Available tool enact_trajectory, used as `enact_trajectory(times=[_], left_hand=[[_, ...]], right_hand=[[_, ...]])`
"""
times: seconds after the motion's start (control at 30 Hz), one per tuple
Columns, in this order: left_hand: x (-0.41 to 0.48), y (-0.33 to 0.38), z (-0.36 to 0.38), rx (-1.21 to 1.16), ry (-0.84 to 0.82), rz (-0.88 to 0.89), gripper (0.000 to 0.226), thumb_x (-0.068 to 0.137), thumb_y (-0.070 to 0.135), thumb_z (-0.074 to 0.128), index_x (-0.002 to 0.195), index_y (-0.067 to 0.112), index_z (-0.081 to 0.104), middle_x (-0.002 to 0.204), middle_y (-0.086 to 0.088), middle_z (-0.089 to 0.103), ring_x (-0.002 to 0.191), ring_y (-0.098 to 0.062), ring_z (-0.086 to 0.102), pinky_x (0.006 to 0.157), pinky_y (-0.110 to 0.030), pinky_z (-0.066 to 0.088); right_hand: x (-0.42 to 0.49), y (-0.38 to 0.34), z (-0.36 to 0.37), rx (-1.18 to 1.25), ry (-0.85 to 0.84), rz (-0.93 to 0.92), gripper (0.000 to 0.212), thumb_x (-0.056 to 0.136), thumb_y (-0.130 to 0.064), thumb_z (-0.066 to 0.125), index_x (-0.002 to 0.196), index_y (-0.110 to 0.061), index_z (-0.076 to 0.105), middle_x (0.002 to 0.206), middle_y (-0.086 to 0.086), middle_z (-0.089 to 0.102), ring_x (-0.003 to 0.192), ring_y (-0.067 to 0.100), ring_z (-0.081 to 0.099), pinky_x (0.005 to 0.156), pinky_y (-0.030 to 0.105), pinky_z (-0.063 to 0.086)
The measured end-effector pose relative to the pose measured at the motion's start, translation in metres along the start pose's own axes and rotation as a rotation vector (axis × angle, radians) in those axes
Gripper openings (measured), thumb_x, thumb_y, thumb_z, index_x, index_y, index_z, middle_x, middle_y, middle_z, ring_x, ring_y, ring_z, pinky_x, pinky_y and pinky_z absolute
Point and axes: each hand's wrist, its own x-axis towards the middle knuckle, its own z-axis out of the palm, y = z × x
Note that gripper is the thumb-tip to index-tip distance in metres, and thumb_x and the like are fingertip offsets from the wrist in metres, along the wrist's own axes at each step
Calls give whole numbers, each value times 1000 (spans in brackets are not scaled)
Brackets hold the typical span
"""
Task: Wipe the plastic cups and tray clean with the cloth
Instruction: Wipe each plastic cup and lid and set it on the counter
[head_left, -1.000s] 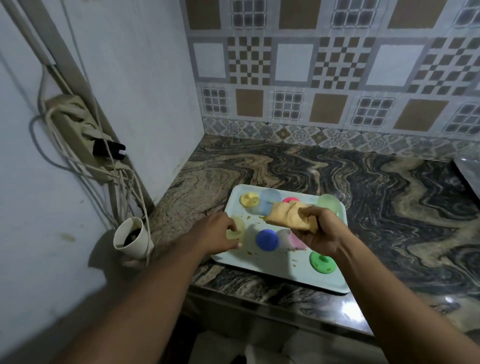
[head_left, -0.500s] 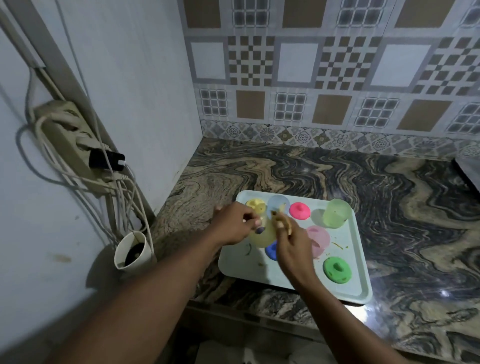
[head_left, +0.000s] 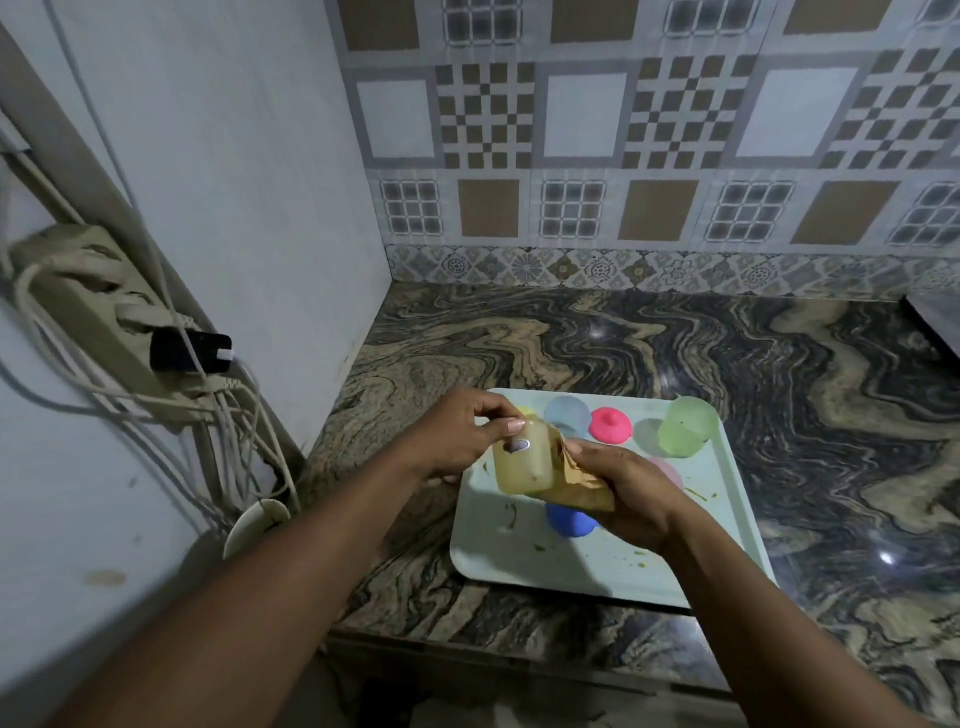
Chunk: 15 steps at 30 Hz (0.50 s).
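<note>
My left hand (head_left: 457, 441) holds a translucent yellow plastic cup (head_left: 522, 460) lifted above the pale tray (head_left: 519, 556). My right hand (head_left: 623, 493) grips a tan cloth (head_left: 582, 486) pressed against the cup's right side. On the tray stand several other cups: a light blue one (head_left: 566, 413), a pink one upside down (head_left: 610, 425), a green one upright (head_left: 685, 427), a blue one upside down (head_left: 569, 519) and a pale pink one (head_left: 670, 470) partly behind my right hand. Greenish smears dot the tray.
The tray sits at the front edge of a marbled counter (head_left: 675, 343) in a tiled corner. On the left wall hangs a power strip (head_left: 104, 322) with cables, and a white cup (head_left: 257, 522) below it.
The yellow cup has risen off the tray in my left hand, and my right hand has brought the cloth against it. The view has shifted slightly.
</note>
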Motion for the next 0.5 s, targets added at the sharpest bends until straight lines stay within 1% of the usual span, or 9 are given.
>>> enact_trajectory(times=[0.03,0.1,0.17,0.2,0.27,0.3,0.37,0.43,0.5], left_hand=[[2,-2,0,-4,6,-2,11,92,12,67,94,4,75,88,-4,76,84,-9,67,87,-36,52],[8,-1,4,11,-3,9,10,92,11,67,89,7,75,82,5,73,80,-5,65,82,-30,51],[14,5,10,12,-13,36,11,92,12,67,86,15,74,80,12,70,79,-3,62,82,-29,49],[17,7,12,-2,-20,42,12,92,13,67,86,19,74,80,13,70,81,-3,62,84,-29,49],[24,9,13,-9,-21,40,11,92,17,67,87,22,76,83,13,72,86,-5,65,88,-31,50],[27,9,12,-1,-16,37,11,92,19,68,86,24,76,85,13,73,88,-5,66,90,-34,51],[32,7,8,6,-7,29,14,91,23,67,82,29,75,83,11,75,89,-4,66,93,-38,52],[34,6,6,-13,-9,32,14,92,22,67,82,27,75,81,9,76,87,-2,67,95,-38,51],[36,6,5,-30,-20,45,13,92,20,66,83,23,75,79,7,76,86,-4,69,95,-37,51]], right_hand=[[1,1,0,1,5,-16,38,93,-19,59,125,0,65,121,21,68,102,29,67,85,36,58],[7,8,8,-52,64,-63,42,89,-27,64,123,-3,65,117,20,69,98,28,66,82,37,57],[10,11,24,-91,140,-97,45,95,-41,55,124,-7,64,110,12,72,88,20,66,76,34,53],[11,11,29,-51,172,-92,50,98,-47,47,125,-8,64,109,10,72,88,19,66,77,33,52],[16,9,29,164,208,-47,64,98,-55,38,130,-4,61,123,16,69,106,27,65,99,41,48],[17,8,27,274,206,-32,69,98,-57,35,132,-1,58,130,20,64,118,32,61,110,46,40],[17,6,22,424,197,-2,68,101,-52,29,133,2,56,134,24,61,129,38,53,117,52,30],[11,-1,20,458,199,-14,54,101,-34,32,127,3,59,129,25,64,125,41,55,114,56,33],[6,-8,19,411,200,-22,44,90,-17,40,123,3,62,123,24,67,117,40,61,109,55,39]])
